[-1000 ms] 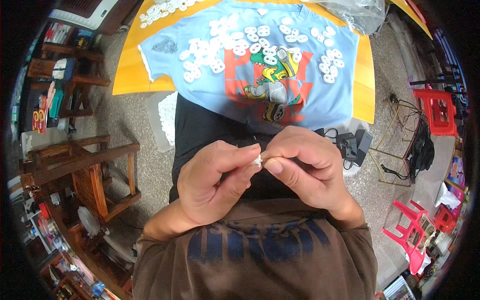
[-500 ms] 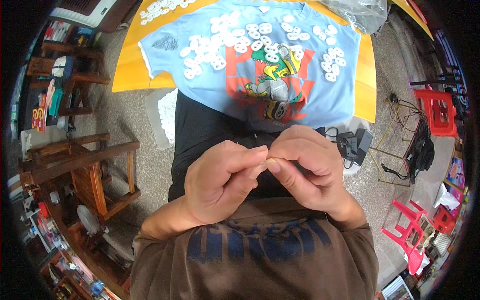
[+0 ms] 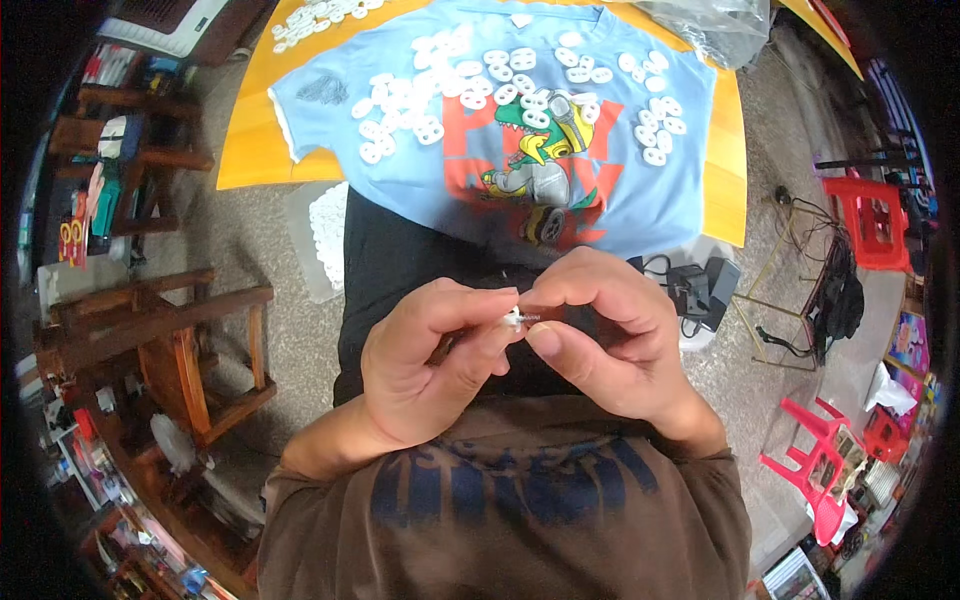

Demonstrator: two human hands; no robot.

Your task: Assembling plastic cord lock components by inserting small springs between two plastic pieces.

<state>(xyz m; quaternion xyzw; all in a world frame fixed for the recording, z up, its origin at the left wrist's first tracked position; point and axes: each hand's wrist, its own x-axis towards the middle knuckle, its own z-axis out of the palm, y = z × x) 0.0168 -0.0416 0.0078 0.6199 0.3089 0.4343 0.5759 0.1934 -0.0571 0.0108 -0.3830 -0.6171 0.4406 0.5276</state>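
Over my lap, my left hand [image 3: 430, 350] pinches a small white plastic piece [image 3: 514, 316] between thumb and fingertips. A thin, ridged metal bit, like a small spring [image 3: 531, 318], sticks out of it to the right. Around that bit, the thumb and forefinger of my right hand [image 3: 610, 335] stand apart, tips close to the piece. Ahead, a light blue printed T-shirt [image 3: 400, 180] lies spread on the table, with many white oval two-holed plastic pieces [image 3: 430, 130] scattered over it. A dark heap of tiny thin parts [image 3: 322, 90] rests on its left sleeve.
The T-shirt covers much of the yellow-orange table [image 3: 725, 190]. More white pieces [image 3: 320, 20] lie at its far left. A tub of white pieces [image 3: 325, 235] stands below on the left. Black adapters [image 3: 700, 290] sit right of my lap. Wooden stools [image 3: 190, 350] are at left.
My right thumb and forefinger have parted from their pinch, and the white piece with the metal bit now shows between my hands. The whole view has shifted slightly.
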